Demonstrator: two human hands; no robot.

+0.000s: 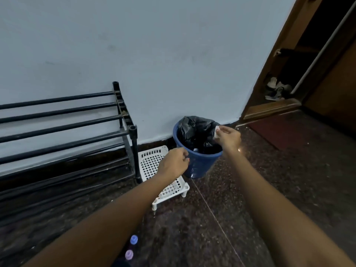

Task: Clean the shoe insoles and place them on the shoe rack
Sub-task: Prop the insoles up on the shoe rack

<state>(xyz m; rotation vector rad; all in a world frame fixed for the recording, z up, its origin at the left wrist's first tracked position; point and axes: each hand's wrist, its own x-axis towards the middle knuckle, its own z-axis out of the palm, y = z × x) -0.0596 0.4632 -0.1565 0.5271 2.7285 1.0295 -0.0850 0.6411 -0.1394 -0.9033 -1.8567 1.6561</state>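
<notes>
Just above the bin, a pinched wad

Right hand [228,136] pinches a small white wad [217,131] between thumb and fingertips over the tilted blue bin [202,162] with its black liner [196,130]. Left hand [174,163] curls round the bin's near rim. The black shoe rack [63,120] stands at the wall to the left, a white perforated stand [152,162] between it and the bin.

A single wide-angle view from the person's head, facing forward and steeply down; the dark speckled stone floor [308,170] fills the lower half, close below; the pale painted wall [154,54] stands near ahead; the black metal-bar shoe rack [134,149] runs off the left edge.
</notes>
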